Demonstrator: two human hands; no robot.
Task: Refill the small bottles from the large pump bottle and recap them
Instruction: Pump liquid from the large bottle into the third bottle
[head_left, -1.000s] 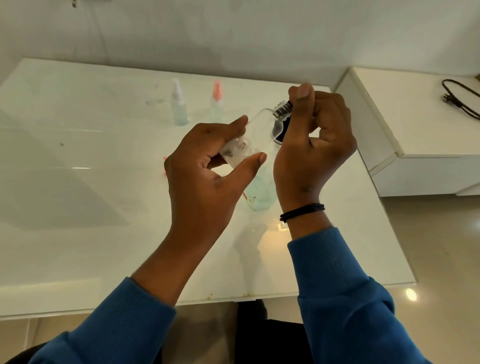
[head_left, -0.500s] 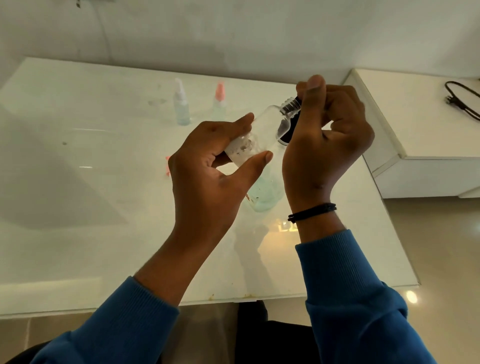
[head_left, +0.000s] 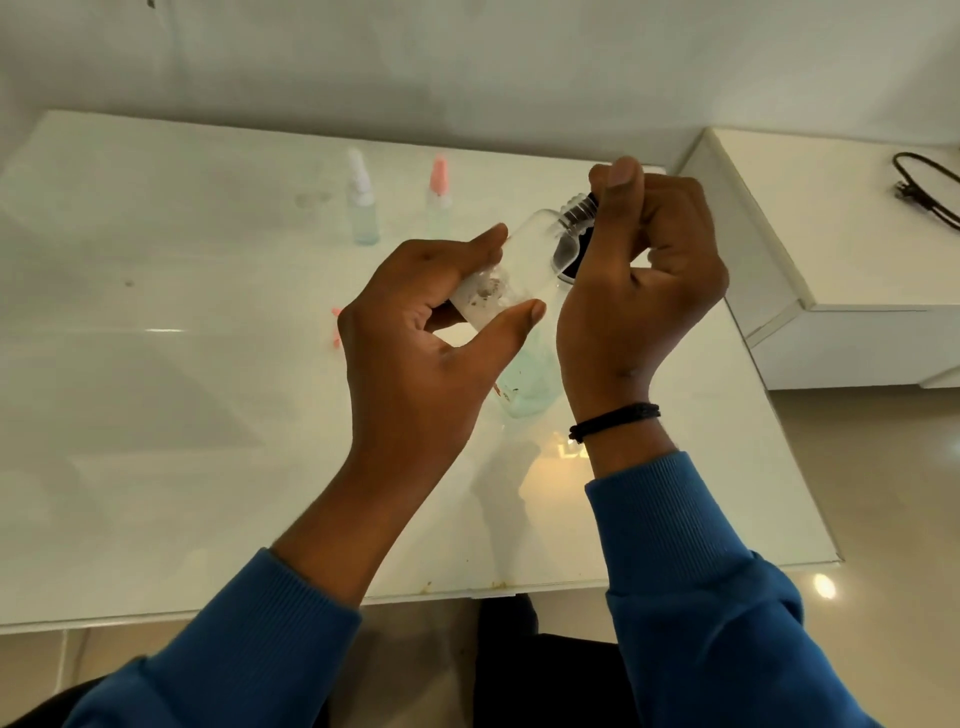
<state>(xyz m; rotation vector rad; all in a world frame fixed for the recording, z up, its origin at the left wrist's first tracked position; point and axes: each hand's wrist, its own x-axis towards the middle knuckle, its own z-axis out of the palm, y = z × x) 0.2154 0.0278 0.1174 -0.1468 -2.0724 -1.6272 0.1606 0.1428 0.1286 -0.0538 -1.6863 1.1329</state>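
Note:
My left hand (head_left: 415, 353) grips a clear small bottle (head_left: 524, 260) by its base, tilted with its threaded neck up and to the right. My right hand (head_left: 644, 280) pinches a black cap (head_left: 574, 260) right at that neck; most of the cap is hidden by the fingers. Behind my hands a large bottle with pale green liquid (head_left: 530, 379) stands on the white table (head_left: 156, 415), its top hidden. Two small spray bottles stand further back: one with a white top (head_left: 361, 202), one with a pink top (head_left: 439, 195).
A small pink piece (head_left: 336, 327) lies on the table just left of my left hand. A white cabinet (head_left: 831, 249) stands to the right of the table, with a black cable (head_left: 930, 187) on it. A wall runs behind the table.
Both hands and the bottle have drifted slightly to the right. The black cap stays at the bottle's neck, with my right thumb shifting a little over it.

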